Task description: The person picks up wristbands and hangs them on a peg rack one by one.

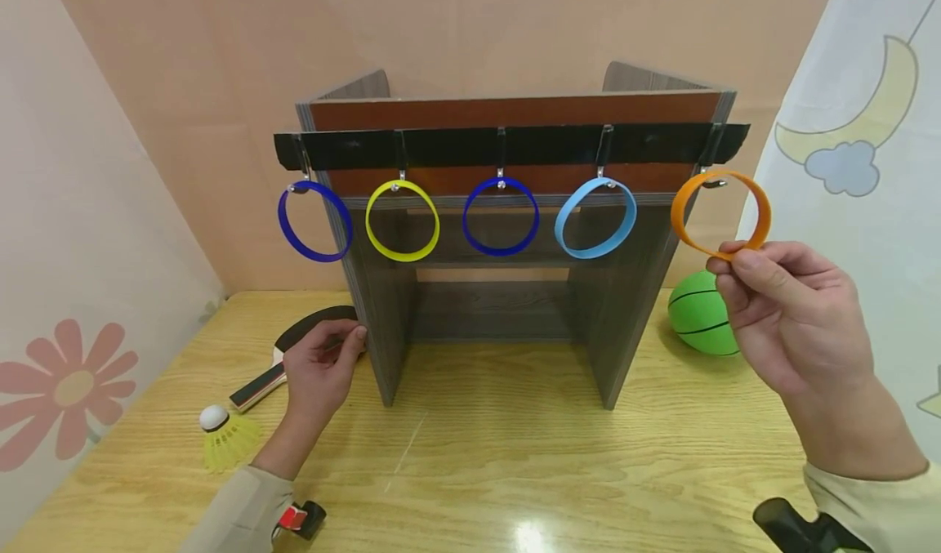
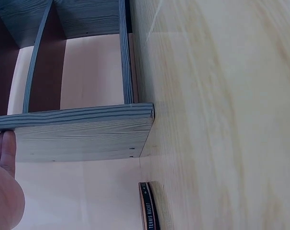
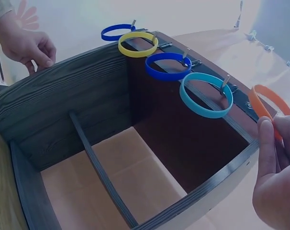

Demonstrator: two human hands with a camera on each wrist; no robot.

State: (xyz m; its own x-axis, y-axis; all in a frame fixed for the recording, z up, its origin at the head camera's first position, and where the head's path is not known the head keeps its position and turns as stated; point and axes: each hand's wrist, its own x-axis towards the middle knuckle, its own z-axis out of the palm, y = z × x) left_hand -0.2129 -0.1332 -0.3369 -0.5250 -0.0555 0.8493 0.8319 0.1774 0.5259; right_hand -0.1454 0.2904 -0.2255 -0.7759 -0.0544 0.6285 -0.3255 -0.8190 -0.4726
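Observation:
My right hand (image 1: 801, 316) pinches the bottom of an orange wristband (image 1: 763, 210) between thumb and fingers. The top of that band is at the rightmost hook (image 1: 713, 183) on a black strip (image 1: 448, 146). Four-in-a-row hooks to its left carry a light blue wristband (image 1: 584, 253), a dark blue one (image 1: 501, 251), a yellow one (image 1: 403, 256) and another dark blue one (image 1: 323, 259). Low on the left, my left hand (image 1: 319, 365) touches the outer side of the wooden shelf's left panel (image 1: 375, 324) with its fingertips, as the left wrist view shows.
A table tennis paddle (image 1: 257, 385) lies left of the shelf, partly behind my left hand. Nearer is a yellow shuttlecock (image 1: 231, 443) with a white tip. Right of the shelf, a green ball (image 1: 702, 316) with black lines sits on the wooden table (image 1: 500, 463).

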